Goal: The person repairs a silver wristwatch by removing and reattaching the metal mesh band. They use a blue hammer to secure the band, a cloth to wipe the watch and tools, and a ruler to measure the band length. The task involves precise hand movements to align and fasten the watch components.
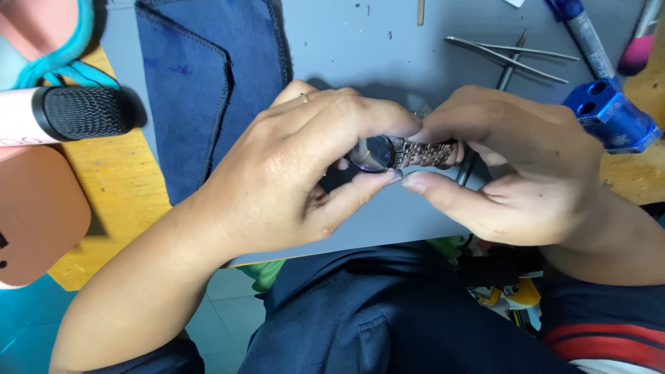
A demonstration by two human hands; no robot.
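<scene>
While we look down over the table's near edge, the grey mat (pixel 388 48) lies bare ahead, a blue cloth (pixel 208 83) toward the far left. Our left hand (pixel 291 173) pinches the dark-dialled watch (pixel 374 153); our right hand (pixel 512 173) grips its metal bracelet (pixel 426 153). Tweezers (pixel 509 55) lie far right.

Place: a small watch-repair workshop is suggested.
Bench (pixel 125 183): a wooden top is covered by a grey work mat (pixel 360 41).
Tools: tweezers (pixel 509 55) and a blue metal holder (pixel 613 114) are laid far right.
Cloth: a dark blue cloth (pixel 201 83) is spread far left.
</scene>
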